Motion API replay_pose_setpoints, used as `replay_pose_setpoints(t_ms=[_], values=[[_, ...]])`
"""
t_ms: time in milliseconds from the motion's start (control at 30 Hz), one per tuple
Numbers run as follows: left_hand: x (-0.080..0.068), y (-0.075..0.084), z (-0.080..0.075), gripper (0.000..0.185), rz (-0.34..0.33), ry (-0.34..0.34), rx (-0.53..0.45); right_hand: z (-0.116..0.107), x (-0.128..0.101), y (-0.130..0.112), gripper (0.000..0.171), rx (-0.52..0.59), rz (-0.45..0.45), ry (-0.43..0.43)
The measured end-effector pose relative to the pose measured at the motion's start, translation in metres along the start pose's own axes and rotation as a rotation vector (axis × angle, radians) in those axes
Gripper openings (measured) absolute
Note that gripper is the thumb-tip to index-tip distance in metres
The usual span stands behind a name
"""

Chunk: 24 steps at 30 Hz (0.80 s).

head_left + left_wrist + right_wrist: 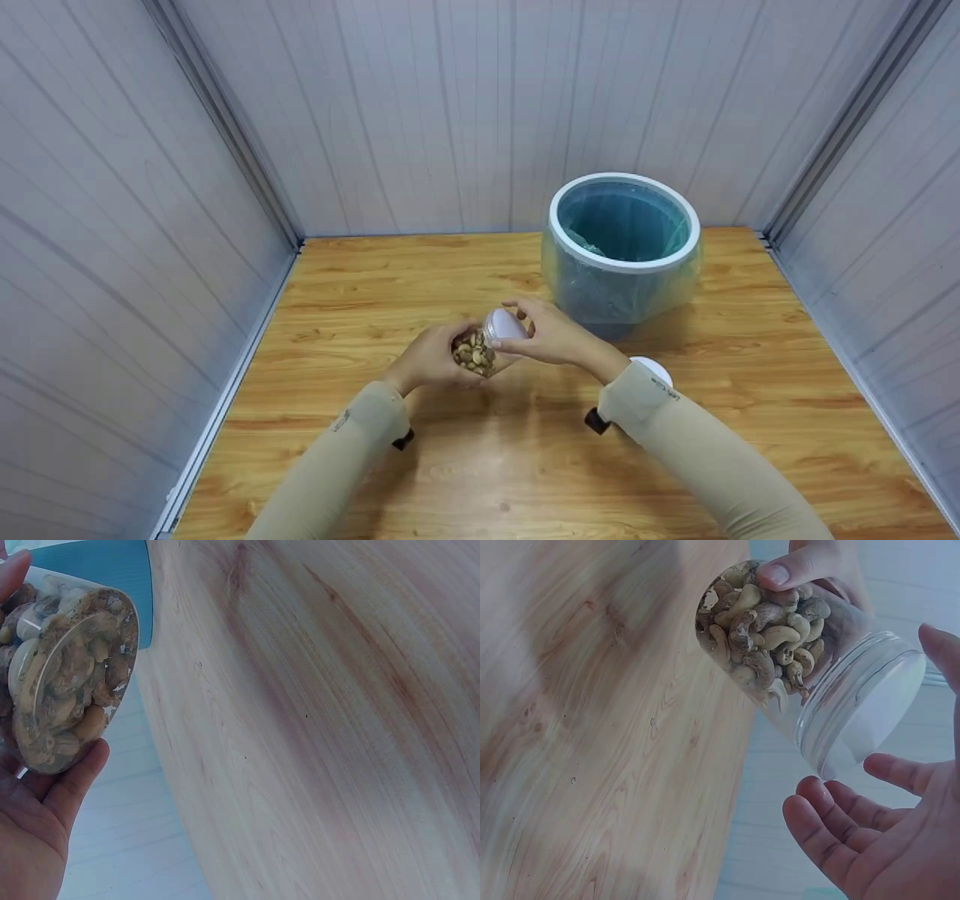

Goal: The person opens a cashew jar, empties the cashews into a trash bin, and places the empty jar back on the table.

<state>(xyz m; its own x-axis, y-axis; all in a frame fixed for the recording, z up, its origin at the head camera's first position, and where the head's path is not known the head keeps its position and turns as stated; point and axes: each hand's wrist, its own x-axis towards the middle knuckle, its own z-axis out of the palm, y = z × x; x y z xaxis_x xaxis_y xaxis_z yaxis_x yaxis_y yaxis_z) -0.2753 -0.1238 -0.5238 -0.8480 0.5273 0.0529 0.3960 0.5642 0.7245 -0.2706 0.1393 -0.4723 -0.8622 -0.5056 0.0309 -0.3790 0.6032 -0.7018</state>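
My left hand (439,356) grips a clear plastic jar (780,709) around its body, holding it tilted above the wooden table. Cashew nuts (472,352) fill much of the jar; they press against its base in the left wrist view. A white lid (507,325) with a clear ribbed rim sits on the jar's mouth, facing right. Around that lid my right hand (551,334) spreads its thumb and fingers. Gaps show between the lid and most of these fingers (821,802) in the right wrist view; whether any fingertip touches it I cannot tell.
A bin (622,300) with a white rim and a translucent liner stands at the back right. Behind my right wrist, a round white object (654,370) is partly hidden on the table (480,480). Pale panel walls (465,112) enclose the table at the back and sides.
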Motion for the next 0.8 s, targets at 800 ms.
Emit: replay_pose_setpoints(t_ms=[800], values=[[0.0016,0.0002,0.001,0.098,0.012,-0.008,-0.017,-0.003,-0.0045,0.0047,0.082,0.1,-0.085,-0.062]])
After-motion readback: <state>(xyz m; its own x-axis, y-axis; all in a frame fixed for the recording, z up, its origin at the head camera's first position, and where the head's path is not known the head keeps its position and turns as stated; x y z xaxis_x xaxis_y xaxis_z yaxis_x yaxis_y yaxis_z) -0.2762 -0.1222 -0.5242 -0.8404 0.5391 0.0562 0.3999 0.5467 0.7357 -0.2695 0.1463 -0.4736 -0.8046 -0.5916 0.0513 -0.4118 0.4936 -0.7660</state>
